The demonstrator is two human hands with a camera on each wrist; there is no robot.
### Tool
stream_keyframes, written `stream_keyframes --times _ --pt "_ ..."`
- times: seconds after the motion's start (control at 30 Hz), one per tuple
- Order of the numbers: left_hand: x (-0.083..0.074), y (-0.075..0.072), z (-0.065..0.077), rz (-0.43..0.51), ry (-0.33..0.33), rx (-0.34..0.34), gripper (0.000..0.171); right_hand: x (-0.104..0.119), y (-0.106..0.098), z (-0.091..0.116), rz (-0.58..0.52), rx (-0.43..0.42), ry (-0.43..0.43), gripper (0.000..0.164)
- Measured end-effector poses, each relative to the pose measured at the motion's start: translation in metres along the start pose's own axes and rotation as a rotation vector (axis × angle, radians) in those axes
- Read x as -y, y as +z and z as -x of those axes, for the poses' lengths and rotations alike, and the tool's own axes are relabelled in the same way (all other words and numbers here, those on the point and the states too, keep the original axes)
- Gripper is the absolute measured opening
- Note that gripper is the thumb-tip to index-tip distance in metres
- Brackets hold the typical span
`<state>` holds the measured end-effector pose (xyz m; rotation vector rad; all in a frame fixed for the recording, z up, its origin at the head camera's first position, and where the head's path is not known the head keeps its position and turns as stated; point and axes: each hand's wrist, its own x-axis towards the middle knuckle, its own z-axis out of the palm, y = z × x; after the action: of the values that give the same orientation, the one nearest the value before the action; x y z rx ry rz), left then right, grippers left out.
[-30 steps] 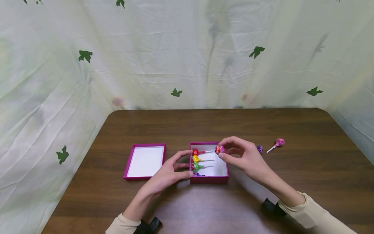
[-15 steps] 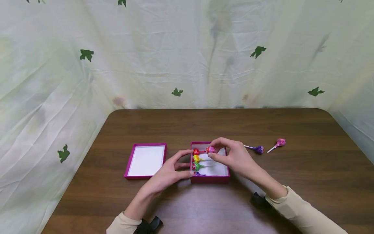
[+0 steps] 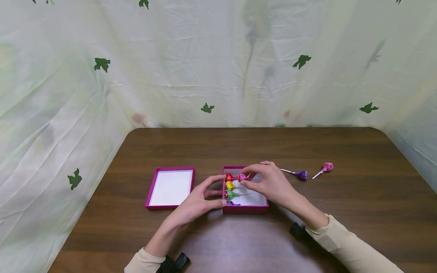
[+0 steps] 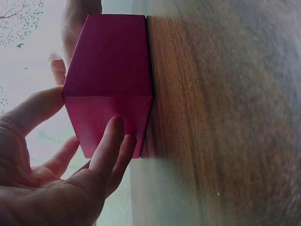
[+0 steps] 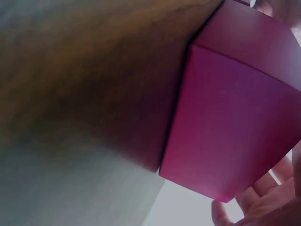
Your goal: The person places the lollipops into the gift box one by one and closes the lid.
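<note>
A magenta box [image 3: 246, 209] with a white inside stands uncovered on the table. My left hand [image 3: 196, 201] rests along its left side. In the left wrist view the thumb touches the top edge of the box [image 4: 108, 56], and fingertips lie against its side wall. Lollipops line the left of the interior: red [image 3: 229, 177], yellow [image 3: 230, 185], green [image 3: 230, 194] and purple [image 3: 232, 203]. My right hand [image 3: 269, 184] pinches a pink-and-red lollipop [image 3: 241, 177] inside the box, beside the red one. In the right wrist view the box wall [image 5: 230, 122] hides this lollipop.
To the left, the box's lid [image 3: 170, 188] lies with its white inside up. Right of the box, a purple lollipop [image 3: 302, 174] and a pink lollipop [image 3: 327, 166] lie on the wooden table [image 3: 218, 242]. A pale curtain [image 3: 170, 76] hangs behind.
My right hand has moved left and down into the box with the pink-and-red lollipop, uncovering the purple lollipop on the table. The left hand has stayed at the box.
</note>
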<state>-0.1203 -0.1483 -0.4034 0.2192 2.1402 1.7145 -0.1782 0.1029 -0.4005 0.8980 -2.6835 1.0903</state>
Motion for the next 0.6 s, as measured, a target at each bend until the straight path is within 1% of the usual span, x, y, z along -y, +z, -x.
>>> stream_keyframes --times 0.2,0.4,0.6 --pt "0.0 0.0 0.0 -0.003 0.009 0.01 0.065 0.0 0.004 -0.004 0.01 0.047 0.009 0.025" --pt "-0.001 0.0 0.001 -0.002 0.015 0.013 0.064 0.003 0.009 -0.006 0.108 0.046 0.018 0.024" --pt "0.0 -0.001 0.001 -0.001 0.012 0.014 0.065 0.009 0.014 -0.01 0.194 0.034 0.057 0.023"
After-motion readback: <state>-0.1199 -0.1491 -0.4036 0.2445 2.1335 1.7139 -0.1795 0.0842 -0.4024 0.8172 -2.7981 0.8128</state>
